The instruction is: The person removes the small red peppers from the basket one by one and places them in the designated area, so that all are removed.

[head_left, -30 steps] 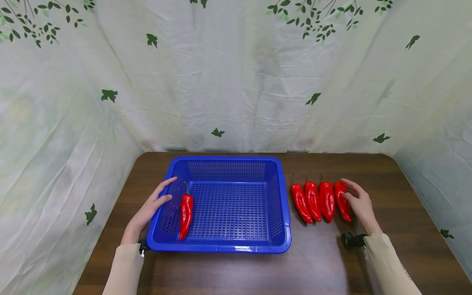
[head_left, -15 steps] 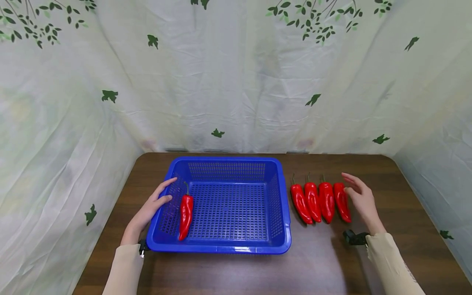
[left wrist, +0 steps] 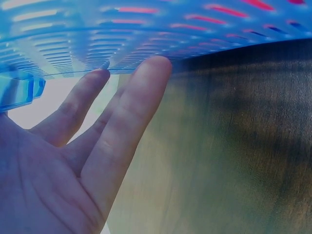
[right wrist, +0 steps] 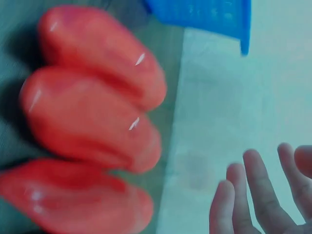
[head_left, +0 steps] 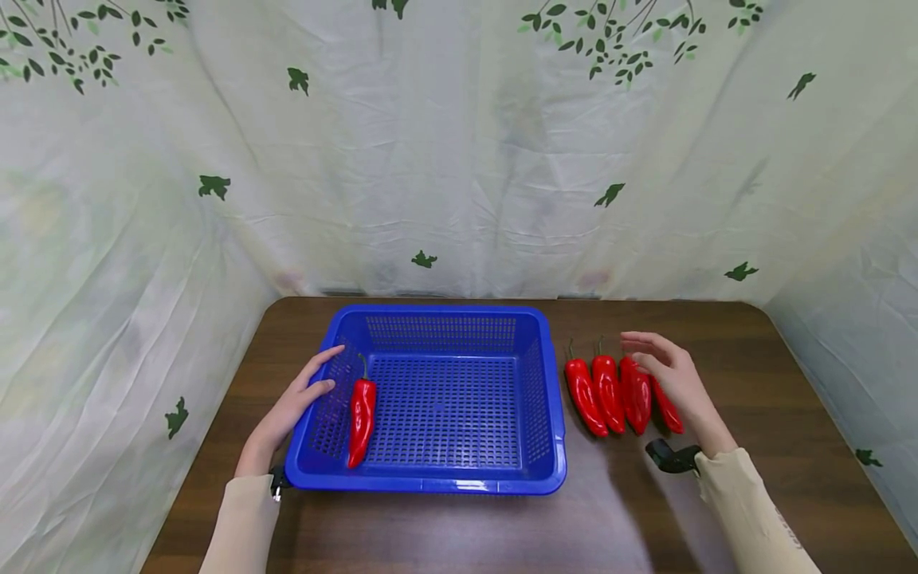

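Observation:
My left hand [head_left: 290, 406] holds the left rim of a blue plastic basket [head_left: 495, 484], thumb and index finger over the rim. In the left wrist view its other fingers [left wrist: 129, 112] lie along the slotted outer wall. One red chili pepper [head_left: 362, 422] rests inside the basket at the left. Several more red peppers lie in a row on the table to the basket's right. My right hand [head_left: 677, 379], holding nothing, hovers above the row's right end, over the third pepper [head_left: 636, 399], and partly hides the rightmost pepper [head_left: 667, 408]. Its fingers are spread and relaxed in the right wrist view.
The brown wooden table [head_left: 459, 534] extends in front of the basket and on both sides. A pale curtain [head_left: 459, 159] with leaf prints stands behind the table and along its sides. Dark wrist devices sit at both cuffs.
My right hand first moved off the rightmost pepper, then shifted left over the third pepper. The peppers, the basket and the left hand have stayed in place.

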Motion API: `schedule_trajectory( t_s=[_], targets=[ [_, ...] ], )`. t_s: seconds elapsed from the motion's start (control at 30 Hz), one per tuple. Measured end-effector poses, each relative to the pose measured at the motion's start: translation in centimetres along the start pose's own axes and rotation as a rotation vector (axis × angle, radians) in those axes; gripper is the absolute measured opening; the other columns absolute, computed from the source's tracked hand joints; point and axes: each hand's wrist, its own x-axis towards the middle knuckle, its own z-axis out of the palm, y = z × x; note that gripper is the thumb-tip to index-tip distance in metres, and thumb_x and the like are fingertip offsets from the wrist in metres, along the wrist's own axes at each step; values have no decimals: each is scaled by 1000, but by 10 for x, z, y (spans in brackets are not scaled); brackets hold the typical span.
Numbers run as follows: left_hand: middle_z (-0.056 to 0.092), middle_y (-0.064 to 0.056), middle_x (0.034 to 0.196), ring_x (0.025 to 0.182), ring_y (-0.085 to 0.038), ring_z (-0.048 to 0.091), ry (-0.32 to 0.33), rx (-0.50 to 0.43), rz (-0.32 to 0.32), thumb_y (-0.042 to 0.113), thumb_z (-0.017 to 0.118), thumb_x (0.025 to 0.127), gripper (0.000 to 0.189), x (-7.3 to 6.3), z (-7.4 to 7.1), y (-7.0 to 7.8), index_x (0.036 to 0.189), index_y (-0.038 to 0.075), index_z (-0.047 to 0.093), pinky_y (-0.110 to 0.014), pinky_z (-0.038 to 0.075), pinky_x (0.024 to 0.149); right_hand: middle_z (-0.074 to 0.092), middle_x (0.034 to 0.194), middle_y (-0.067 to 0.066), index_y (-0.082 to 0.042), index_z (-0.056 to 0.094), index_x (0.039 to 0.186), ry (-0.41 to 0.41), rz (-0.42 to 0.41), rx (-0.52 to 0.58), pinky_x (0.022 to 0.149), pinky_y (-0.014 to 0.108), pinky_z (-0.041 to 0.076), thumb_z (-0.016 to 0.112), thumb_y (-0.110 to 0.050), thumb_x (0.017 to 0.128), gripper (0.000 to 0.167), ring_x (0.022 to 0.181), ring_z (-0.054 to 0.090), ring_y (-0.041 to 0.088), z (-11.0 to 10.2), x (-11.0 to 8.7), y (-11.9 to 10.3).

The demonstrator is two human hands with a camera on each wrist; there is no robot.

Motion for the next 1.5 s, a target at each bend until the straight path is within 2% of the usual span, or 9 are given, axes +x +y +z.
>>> schedule_trajectory(
  t_s=[0.13, 0.37, 0.53, 0.73, 0.83, 1.03, 1.13, 1.4, 1.5],
  targets=[
    [6, -18, 157, 133, -51, 25, 0, 3, 1, 23, 43, 101, 54, 0, 0, 0, 152, 24, 23, -60, 43, 92, 55, 125, 26, 1, 51, 131, -73, -30, 50, 85, 33, 52, 48, -12, 100, 34, 97, 61, 8, 10, 2, -10],
    [7, -17, 157, 133, -51, 25, -2, -2, -1, 23, 43, 101, 54, -1, 0, 0, 152, 24, 23, -60, 42, 93, 55, 127, 23, -1, 53, 131, -168, -2, 97, 89, 42, 51, 49, -10, 98, 34, 101, 62, 26, 30, 6, -32],
    [6, -17, 157, 133, -51, 25, -2, -3, -7, 24, 43, 101, 55, -1, 0, 1, 152, 24, 23, -60, 42, 92, 56, 126, 23, 1, 53, 130, -211, -24, 127, 88, 45, 51, 50, -10, 99, 33, 105, 59, 39, 42, 12, -40],
    [5, -17, 157, 134, -51, 23, -4, -5, -5, 24, 44, 101, 55, 0, 0, 0, 152, 25, 23, -61, 42, 93, 57, 124, 21, 0, 54, 129, -260, -23, 186, 88, 50, 50, 49, -10, 99, 32, 102, 62, 33, 55, 15, -46],
    [5, -17, 157, 134, -51, 24, -3, -7, -3, 23, 43, 101, 54, 0, 0, -1, 152, 24, 23, -60, 42, 92, 58, 123, 23, 0, 54, 129, -282, -29, 214, 88, 53, 49, 49, -10, 99, 32, 101, 63, 35, 63, 17, -49],
    [5, -17, 157, 133, -52, 24, -4, -9, 0, 22, 43, 101, 54, 0, 0, -1, 152, 24, 23, -60, 43, 91, 57, 123, 25, 0, 55, 128, -324, -3, 240, 85, 42, 52, 48, -9, 99, 31, 99, 64, 33, 79, 20, -56],
    [5, -17, 157, 133, -52, 25, -3, -9, 3, 22, 43, 101, 54, 0, 0, -1, 152, 24, 23, -59, 44, 91, 58, 123, 25, 1, 55, 128, -343, 10, 241, 84, 41, 53, 47, -8, 99, 32, 99, 64, 32, 86, 20, -60],
    [6, -17, 157, 133, -52, 26, 0, -2, 7, 22, 43, 101, 54, 0, 0, -1, 152, 24, 24, -59, 43, 92, 61, 119, 21, 2, 55, 128, -400, -1, 271, 84, 45, 53, 46, -8, 99, 31, 101, 61, 42, 98, 24, -69],
    [6, -18, 157, 132, -52, 26, 2, 0, 4, 23, 43, 101, 54, 0, 0, -1, 152, 24, 24, -59, 44, 91, 61, 119, 19, 0, 55, 128, -422, -12, 269, 84, 46, 52, 46, -9, 100, 31, 101, 62, 40, 102, 25, -75]
  ],
)
